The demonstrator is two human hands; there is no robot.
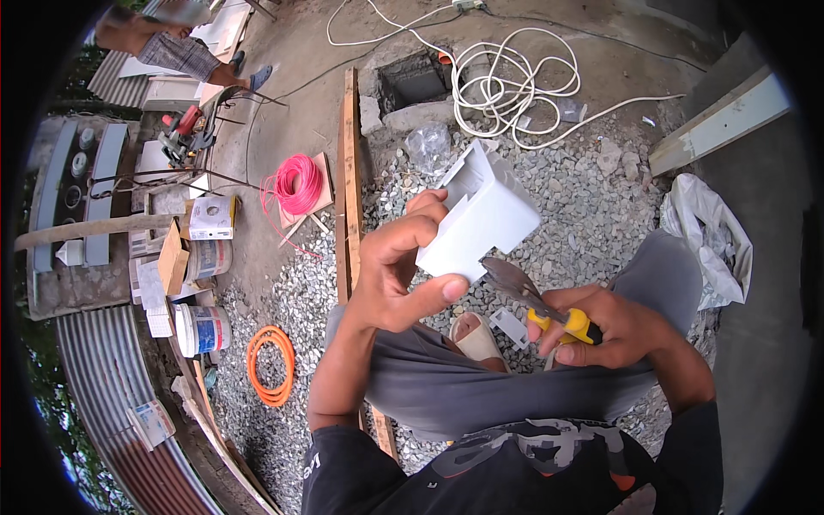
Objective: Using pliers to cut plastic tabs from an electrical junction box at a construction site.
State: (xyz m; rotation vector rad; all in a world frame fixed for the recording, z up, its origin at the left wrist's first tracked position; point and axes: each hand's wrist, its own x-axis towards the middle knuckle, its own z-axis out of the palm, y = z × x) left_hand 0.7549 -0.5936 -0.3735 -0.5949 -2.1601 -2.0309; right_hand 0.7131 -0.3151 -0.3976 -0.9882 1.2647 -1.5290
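My left hand (396, 262) grips a white plastic box (498, 215), thumb on its lower edge and fingers behind its left side. The box is tilted, with its open side toward the upper left. A small notch shows in the lower edge. My right hand (616, 324) is closed round the yellow-and-black handles of a pair of pliers (525, 290). The plier jaws reach the box beside the notch; whether they bite the plastic I cannot tell. Below them, near my sandalled foot (477, 336), lies a flat white plastic piece (510, 330).
Gravel (592, 202) surrounds my legs. Wooden strips (350, 172) lie to the left, beside a pink wire coil (297, 185) and an orange hose coil (269, 365). White cable (515, 77) loops near a square pit (414, 82). A white sack (708, 245) stands right; a person (184, 53) is far left.
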